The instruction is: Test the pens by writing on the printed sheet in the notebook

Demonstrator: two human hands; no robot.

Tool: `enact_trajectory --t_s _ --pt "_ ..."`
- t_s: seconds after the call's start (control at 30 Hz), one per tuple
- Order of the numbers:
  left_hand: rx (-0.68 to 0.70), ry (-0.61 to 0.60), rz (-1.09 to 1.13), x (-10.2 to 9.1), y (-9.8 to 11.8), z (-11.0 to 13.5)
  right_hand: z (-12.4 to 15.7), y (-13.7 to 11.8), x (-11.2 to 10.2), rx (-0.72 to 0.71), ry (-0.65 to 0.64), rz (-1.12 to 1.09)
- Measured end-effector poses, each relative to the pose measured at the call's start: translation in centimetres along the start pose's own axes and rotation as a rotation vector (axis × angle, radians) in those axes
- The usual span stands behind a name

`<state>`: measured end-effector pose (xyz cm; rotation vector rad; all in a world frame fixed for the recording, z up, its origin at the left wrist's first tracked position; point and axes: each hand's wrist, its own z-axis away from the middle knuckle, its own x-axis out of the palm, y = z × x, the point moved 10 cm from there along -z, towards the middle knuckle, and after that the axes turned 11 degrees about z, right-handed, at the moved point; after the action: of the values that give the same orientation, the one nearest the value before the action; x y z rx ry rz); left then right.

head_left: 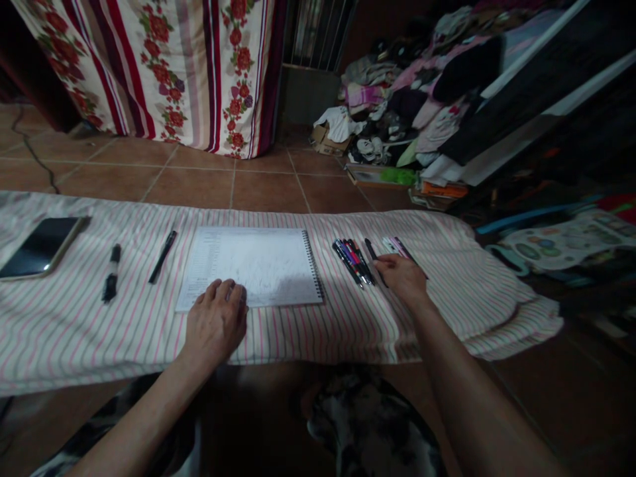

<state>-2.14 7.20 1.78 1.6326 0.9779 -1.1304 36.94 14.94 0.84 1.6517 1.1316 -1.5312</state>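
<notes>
A spiral notebook (263,265) lies on the striped cloth, its coil along the right side. Across its lower left edge rests my left hand (218,315), fingers slightly bent on the page and holding nothing. My right hand (402,275) is at the right, thumb and fingers closed on a dark pen (370,246) that lies at or just above the cloth. Just left of that pen is a group of several pens (354,262), side by side. Beyond my right fingers lie several white and dark pens (397,247), partly covered by the hand.
A black pen (163,257) and a black-and-clear marker (112,273) lie left of the notebook. A phone (42,246) is at the far left of the striped cloth (278,338). Behind are a floral curtain (193,73) and piled clothes (412,99).
</notes>
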Motion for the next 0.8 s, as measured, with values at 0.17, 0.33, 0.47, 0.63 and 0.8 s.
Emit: enact_trajectory --t_s 0.17,0.33,0.47,0.63,0.8 --pt "0.005 0.017 0.002 -0.1 0.0 0.0 -0.5 -0.3 1.4 -0.011 -0.023 -0.066" --pt "0.019 0.031 0.01 -0.1 -0.1 0.1 -0.7 -0.5 2.0 -0.033 0.008 -0.038" --pt "0.022 0.028 0.013 0.0 -0.1 0.2 -0.6 -0.6 2.2 -0.053 0.015 -0.031" --pt "0.015 0.013 0.011 0.1 -0.2 0.1 -0.6 -0.7 2.5 -0.064 0.016 -0.052" --pt "0.004 0.007 0.01 0.1 -0.2 0.1 -0.6 -0.7 3.0 -0.071 0.005 -0.104"
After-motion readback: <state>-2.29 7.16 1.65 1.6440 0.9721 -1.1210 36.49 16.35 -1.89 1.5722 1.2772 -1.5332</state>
